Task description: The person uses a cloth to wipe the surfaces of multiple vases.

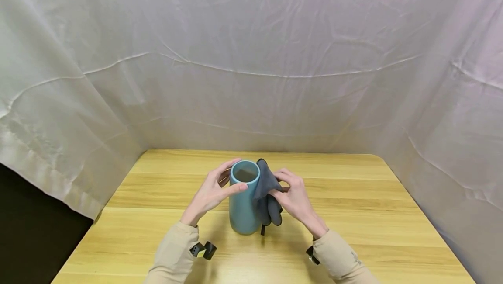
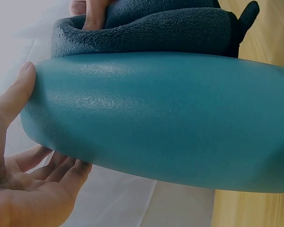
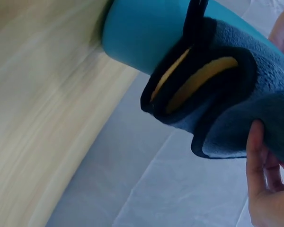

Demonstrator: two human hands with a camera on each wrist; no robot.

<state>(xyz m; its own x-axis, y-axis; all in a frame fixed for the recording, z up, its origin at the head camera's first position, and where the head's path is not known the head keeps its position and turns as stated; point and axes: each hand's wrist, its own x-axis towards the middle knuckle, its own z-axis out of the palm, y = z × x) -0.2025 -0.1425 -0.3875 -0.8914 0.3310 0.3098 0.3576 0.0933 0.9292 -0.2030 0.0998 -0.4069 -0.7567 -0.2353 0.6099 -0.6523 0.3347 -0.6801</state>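
Observation:
A tall teal vase [image 1: 244,209] stands upright on the wooden table, its round mouth facing up. My left hand [image 1: 212,190] grips it near the rim, thumb at the front and fingers round the far left side. In the left wrist view, the vase's smooth side [image 2: 156,118] fills the middle. A folded dark grey-blue cloth [image 1: 268,188] hangs against the vase's right side, pinched by my right hand [image 1: 292,194]. The right wrist view shows the cloth's [image 3: 227,104] black edging, a hanging loop [image 3: 196,19] and yellowish strips between its folds.
The light wooden table [image 1: 157,231] extends around the vase on all sides. Pale grey curtains [image 1: 255,78] enclose its back and sides. A dark area [image 1: 35,223] lies beyond the left edge. Each wrist carries a small black device [image 1: 203,250].

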